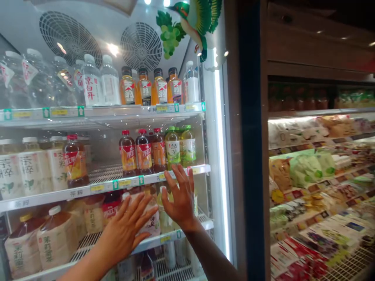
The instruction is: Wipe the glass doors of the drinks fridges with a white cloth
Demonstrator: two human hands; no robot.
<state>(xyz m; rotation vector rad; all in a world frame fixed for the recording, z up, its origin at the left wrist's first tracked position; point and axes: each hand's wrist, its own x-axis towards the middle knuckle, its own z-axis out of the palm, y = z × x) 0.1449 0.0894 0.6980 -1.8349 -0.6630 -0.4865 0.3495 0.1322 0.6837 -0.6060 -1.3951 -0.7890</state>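
My left hand (124, 224) is held up with its fingers spread, in front of the lower shelf's large bottles. To its right, my right hand (181, 199) reaches up, fingers apart, near the middle shelf's front edge. Neither hand holds anything; I cannot tell whether they touch glass. Just above the right hand stand green-capped tea bottles (172, 148). Red-capped iced tea bottles (144, 154) are to their left, and another red-capped bottle (75, 162) stands farther left, past a gap. Pale bottles partly hidden by my hands sit behind them.
Water bottles (91, 84) and orange drink bottles (160, 89) line the top shelf. Large tea bottles (55, 238) stand at lower left. A bird-and-grapes decal (170, 37) is at the top. A lit door frame (221, 168) divides this cooler from another with packaged food (307, 168).
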